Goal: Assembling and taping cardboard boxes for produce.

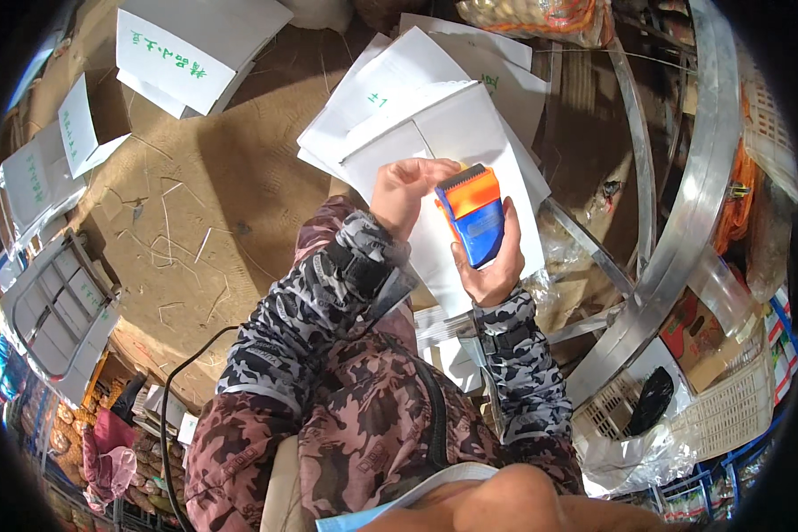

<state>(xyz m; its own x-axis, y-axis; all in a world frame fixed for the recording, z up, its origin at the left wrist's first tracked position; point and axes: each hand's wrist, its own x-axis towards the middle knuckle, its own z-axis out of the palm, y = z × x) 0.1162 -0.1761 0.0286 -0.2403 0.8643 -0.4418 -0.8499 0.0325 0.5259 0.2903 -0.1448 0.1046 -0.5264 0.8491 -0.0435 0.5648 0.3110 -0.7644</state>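
Observation:
A blue-and-orange tape dispenser with a toothed black edge is gripped in my right hand, thumb on one side and fingers on the other. Its toothed end points up and away from me. My left hand is closed beside that end, fingertips pinched close to the teeth. What lies between those fingertips is too small to make out, though a bit of yellow shows there. Beneath both hands a white carton with a seam down its panel leans against my lap, over other flat white cardboard sheets.
White cartons with green writing stand at the far left, above a brown, dusty floor covering strewn with thin strips. Curved metal bars run along the right. Pale plastic baskets sit lower right. A black cable trails at my left.

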